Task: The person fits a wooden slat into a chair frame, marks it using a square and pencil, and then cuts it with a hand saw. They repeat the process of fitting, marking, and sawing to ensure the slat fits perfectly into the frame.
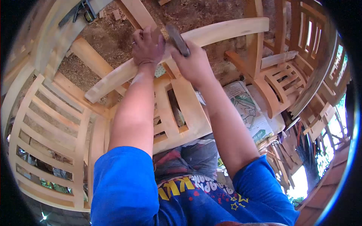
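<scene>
A long, curved wooden rail (226,31) runs across the chair frame in front of me. My left hand (148,48) grips the middle of this rail with bent fingers, close to a plank (138,14) that meets it from the far side. Just to the right, my right hand (193,62) is wrapped around a dark, oblong tool (177,40), perhaps a hammer; its handle is hidden. Below the rail lies a slatted wooden seat (162,109), close to my lap.
A slatted wooden panel (49,139) stands at the left. On the right are another wooden chair (284,81) and a printed sack (247,109). Wood shavings (75,69) cover the ground. A dark metal tool (88,16) rests at the upper left.
</scene>
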`<action>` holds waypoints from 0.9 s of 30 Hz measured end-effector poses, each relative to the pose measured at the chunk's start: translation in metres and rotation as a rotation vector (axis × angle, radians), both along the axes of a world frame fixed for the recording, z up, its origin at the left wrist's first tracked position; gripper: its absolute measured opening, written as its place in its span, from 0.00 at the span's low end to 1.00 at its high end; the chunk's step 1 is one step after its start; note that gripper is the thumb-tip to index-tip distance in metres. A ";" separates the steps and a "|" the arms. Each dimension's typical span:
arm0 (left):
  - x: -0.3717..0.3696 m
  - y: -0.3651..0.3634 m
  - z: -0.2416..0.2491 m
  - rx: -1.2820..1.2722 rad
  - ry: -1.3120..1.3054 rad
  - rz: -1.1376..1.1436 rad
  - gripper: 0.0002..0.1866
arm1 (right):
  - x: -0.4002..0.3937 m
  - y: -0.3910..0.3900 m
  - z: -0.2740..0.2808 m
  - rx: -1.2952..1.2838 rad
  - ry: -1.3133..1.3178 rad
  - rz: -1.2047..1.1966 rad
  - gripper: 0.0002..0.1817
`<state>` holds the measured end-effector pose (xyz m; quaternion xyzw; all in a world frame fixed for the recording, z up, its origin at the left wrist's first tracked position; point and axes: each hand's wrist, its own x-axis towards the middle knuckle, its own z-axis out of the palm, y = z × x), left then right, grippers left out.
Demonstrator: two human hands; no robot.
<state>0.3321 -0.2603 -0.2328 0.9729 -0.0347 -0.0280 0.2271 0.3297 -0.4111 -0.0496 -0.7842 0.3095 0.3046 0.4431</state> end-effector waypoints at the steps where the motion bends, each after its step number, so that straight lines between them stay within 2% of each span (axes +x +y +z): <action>1: 0.003 -0.003 -0.004 -0.005 -0.018 0.003 0.31 | -0.026 -0.003 0.023 -0.009 -0.066 0.005 0.27; 2: 0.010 -0.007 -0.003 -0.023 0.006 0.019 0.31 | -0.054 -0.008 0.049 -0.016 -0.136 0.020 0.28; 3: 0.011 -0.008 0.002 -0.036 0.043 0.032 0.31 | -0.093 -0.014 0.093 -0.098 -0.050 0.068 0.31; 4: 0.003 -0.005 0.007 -0.042 0.100 0.040 0.31 | -0.132 -0.022 0.140 -0.072 0.006 0.060 0.34; 6: -0.001 -0.004 0.009 -0.048 0.069 0.025 0.31 | -0.152 -0.022 0.234 -0.057 0.215 0.024 0.35; 7: 0.003 -0.004 0.007 -0.052 0.038 0.018 0.31 | -0.158 -0.023 0.252 -0.064 0.220 0.045 0.35; 10: 0.002 -0.005 0.006 -0.050 0.094 0.037 0.31 | -0.135 -0.024 0.212 -0.020 0.146 0.045 0.34; 11: 0.002 -0.004 0.007 -0.059 0.116 0.029 0.31 | -0.141 -0.029 0.159 -0.029 0.100 0.045 0.33; 12: 0.003 -0.002 0.006 -0.067 0.130 0.025 0.31 | -0.113 -0.026 0.112 0.010 0.130 0.008 0.33; 13: 0.004 -0.004 0.005 -0.078 0.146 0.023 0.31 | -0.091 -0.021 0.052 -0.065 -0.198 0.118 0.29; 14: 0.001 -0.008 0.007 -0.081 0.141 0.023 0.31 | -0.057 -0.010 0.012 -0.006 -0.174 0.022 0.26; 16: 0.005 -0.005 0.014 -0.060 0.118 0.022 0.32 | 0.005 -0.002 -0.007 -0.021 0.120 0.031 0.24; 19: 0.004 -0.003 0.002 -0.029 0.025 -0.001 0.32 | -0.052 -0.007 0.042 0.016 -0.111 -0.027 0.27; 20: 0.009 -0.004 0.001 -0.048 0.071 0.026 0.32 | -0.089 -0.012 0.080 -0.099 -0.151 0.055 0.29; 22: 0.000 -0.005 0.005 -0.078 0.207 0.069 0.32 | -0.124 -0.019 0.180 -0.043 0.095 0.025 0.33; 23: 0.000 -0.005 0.004 -0.085 0.192 0.067 0.32 | -0.140 -0.020 0.220 -0.104 0.202 0.083 0.34; 26: 0.001 -0.004 0.006 -0.068 0.129 0.055 0.31 | -0.143 -0.024 0.244 -0.022 0.206 0.044 0.35; 27: 0.003 -0.006 0.007 -0.042 0.086 0.050 0.31 | -0.137 -0.024 0.202 -0.028 0.139 0.043 0.34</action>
